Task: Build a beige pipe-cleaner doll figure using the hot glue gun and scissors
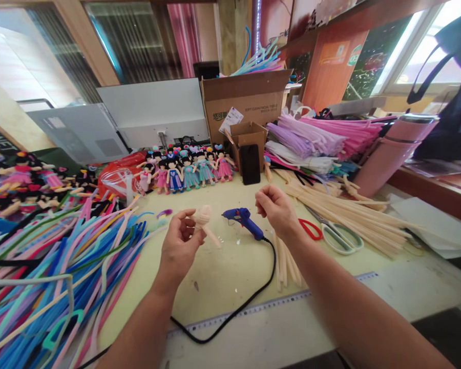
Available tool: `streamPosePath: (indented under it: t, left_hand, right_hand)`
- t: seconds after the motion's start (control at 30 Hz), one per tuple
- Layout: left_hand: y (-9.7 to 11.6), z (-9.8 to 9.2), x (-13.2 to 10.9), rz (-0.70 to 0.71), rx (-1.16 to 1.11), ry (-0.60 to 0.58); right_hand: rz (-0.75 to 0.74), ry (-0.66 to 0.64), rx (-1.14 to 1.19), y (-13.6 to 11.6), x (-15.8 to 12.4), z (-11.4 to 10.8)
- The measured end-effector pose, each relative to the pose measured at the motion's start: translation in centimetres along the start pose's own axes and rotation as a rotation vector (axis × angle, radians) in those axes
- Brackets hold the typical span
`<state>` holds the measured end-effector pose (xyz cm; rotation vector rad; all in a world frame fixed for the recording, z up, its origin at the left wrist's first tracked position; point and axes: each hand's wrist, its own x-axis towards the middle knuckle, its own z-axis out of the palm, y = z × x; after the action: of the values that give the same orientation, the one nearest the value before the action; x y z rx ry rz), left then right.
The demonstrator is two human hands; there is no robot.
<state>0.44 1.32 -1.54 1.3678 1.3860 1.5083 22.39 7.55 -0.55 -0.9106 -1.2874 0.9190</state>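
Near the center of the frame, the left hand (181, 241) is clamped on a cream piece (203, 215), thumb and fingers gripping it; its rounded, wound end sits at the top and a stem slants down to the right, above the surface (218, 277). Right of center, the right hand (275, 206) has its thumb and fingers drawn together; whether anything thin is pinched between them is too small to tell.

Between the hands lies a blue glue gun (246, 221), nozzle to the left, its black cord (271, 271) curving to the lower center across a measuring tape (261, 307). Right of the right forearm are scissors (341, 240) and cream stems (349, 215). Colored stems (72, 271) fill the lower left. Upper center, dolls (190, 173) stand in rows left of a phone (250, 165), which leans against a small box (249, 134).
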Motion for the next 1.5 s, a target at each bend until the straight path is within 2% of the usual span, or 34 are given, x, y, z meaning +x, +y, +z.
streamPosePath:
  t: [0.07, 0.17, 0.27, 0.4, 0.57, 0.73, 0.93, 1.17, 1.3, 1.43, 1.5]
  left_hand:
    - [0.1, 0.0, 0.1, -0.026, -0.018, 0.002]
    - [0.4, 0.0, 0.2, -0.059, -0.041, 0.0]
    - [0.9, 0.0, 0.2, -0.076, -0.063, 0.009]
    - [1.2, 0.0, 0.1, -0.075, -0.099, 0.005]
    - [1.1, 0.0, 0.2, -0.073, -0.127, -0.02]
    - [0.9, 0.0, 0.2, -0.079, -0.119, -0.038]
    - [0.5, 0.0, 0.1, -0.079, -0.112, -0.051]
    - [0.6, 0.0, 0.1, -0.109, -0.104, -0.052]
    - [0.8, 0.0, 0.1, -0.133, -0.136, -0.046]
    - [1.1, 0.0, 0.2, -0.159, -0.158, -0.029]
    - [1.2, 0.0, 0.3, -0.172, -0.163, -0.009]
  right_hand:
    - [-0.035, 0.013, -0.028, 0.3, 0.4, -0.5]
    - [-0.052, 0.073, -0.306, 0.8, 1.2, -1.6]
    - [0.003, 0.119, -0.611, 1.7, 2.3, -3.3]
    - [0.107, 0.077, -0.843, 3.0, 3.0, -5.0]
    - [0.263, -0.028, -1.114, 4.1, 2.6, -5.0]
    - [0.35, -0.082, -1.23, 4.3, 2.4, -4.3]
    - [0.339, -0.045, -1.112, 4.0, 2.8, -4.6]
    - [0.317, 0.011, -0.721, 4.3, 3.3, -4.7]
    - [0.256, 0.039, -0.495, 3.3, 3.2, -4.4]
    - [0.118, 0.061, -0.269, 1.9, 3.0, -4.0]
    - [0.089, 0.053, -0.24, 1.8, 2.8, -3.9]
